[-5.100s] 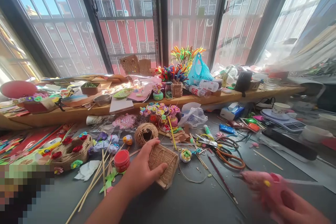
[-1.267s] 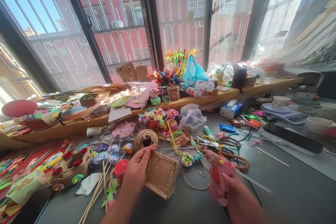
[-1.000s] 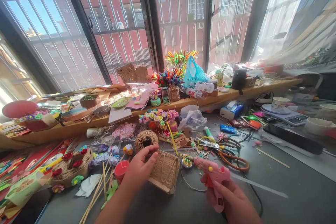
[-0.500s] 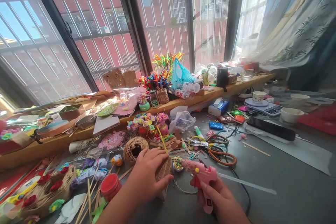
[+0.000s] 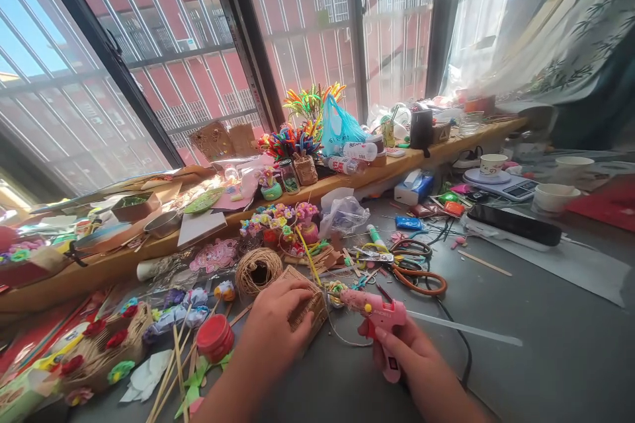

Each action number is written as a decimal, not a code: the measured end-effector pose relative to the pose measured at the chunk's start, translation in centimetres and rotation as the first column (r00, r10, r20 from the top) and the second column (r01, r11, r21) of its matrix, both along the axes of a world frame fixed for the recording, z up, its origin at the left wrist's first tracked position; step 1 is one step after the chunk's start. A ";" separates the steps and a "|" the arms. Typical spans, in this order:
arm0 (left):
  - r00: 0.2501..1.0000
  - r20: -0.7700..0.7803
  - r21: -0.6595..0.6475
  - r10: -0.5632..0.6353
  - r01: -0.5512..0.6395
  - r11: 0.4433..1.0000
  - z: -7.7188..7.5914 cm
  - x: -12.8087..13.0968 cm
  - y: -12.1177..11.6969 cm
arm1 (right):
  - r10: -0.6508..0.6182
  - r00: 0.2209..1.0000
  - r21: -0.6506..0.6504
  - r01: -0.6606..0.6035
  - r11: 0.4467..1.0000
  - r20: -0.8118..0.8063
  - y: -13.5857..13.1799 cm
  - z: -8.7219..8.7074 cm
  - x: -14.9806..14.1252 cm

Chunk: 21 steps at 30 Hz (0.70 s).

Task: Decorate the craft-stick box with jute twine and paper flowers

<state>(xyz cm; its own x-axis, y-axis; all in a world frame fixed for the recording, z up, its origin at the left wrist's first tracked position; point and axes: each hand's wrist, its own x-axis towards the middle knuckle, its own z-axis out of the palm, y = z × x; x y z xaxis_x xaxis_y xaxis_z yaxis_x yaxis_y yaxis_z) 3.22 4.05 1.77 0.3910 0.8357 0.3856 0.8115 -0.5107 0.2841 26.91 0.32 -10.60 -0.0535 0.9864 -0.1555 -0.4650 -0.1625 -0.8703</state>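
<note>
My left hand point(image 5: 278, 320) is wrapped over a small twine-covered box point(image 5: 314, 309), its thumb on the near side; part of the box is hidden under the fingers. In my right hand point(image 5: 417, 353) is a pink hot glue gun point(image 5: 381, 312), its nozzle pointing left at the box's right edge. A clear glue stick point(image 5: 466, 328) sticks out of the gun's back. From the box a loose strand of twine point(image 5: 350, 342) curves toward the gun. Just beyond my left hand lies a ball of twine point(image 5: 258, 269).
Scissors point(image 5: 419, 277) with orange handles lie beyond the gun. A phone point(image 5: 513, 225) rests at the right. On the left are a red jar point(image 5: 215, 338), wooden sticks point(image 5: 178, 363) and a twine-wrapped flower piece point(image 5: 106, 347). The gun's black cord point(image 5: 466, 353) crosses the table.
My left hand has turned the box, so more of its twine-covered top and side shows. The glue gun stays close to the box's right edge. The view has shifted slightly.
</note>
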 end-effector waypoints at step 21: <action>0.440 0.865 -0.031 0.242 -0.435 0.900 1.6 -6.9 -0.5 | -0.111 0.994 -0.015 0.111 0.994 0.024 -1.2 1.4 -0.7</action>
<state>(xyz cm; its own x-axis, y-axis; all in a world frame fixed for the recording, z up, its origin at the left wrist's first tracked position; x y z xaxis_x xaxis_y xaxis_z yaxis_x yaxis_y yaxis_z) -3.67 3.59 3.40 -0.4941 0.7075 0.5053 0.3557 -0.3658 0.8600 26.26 -0.83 -9.21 0.0597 0.9834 -0.1714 -0.4608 -0.1251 -0.8786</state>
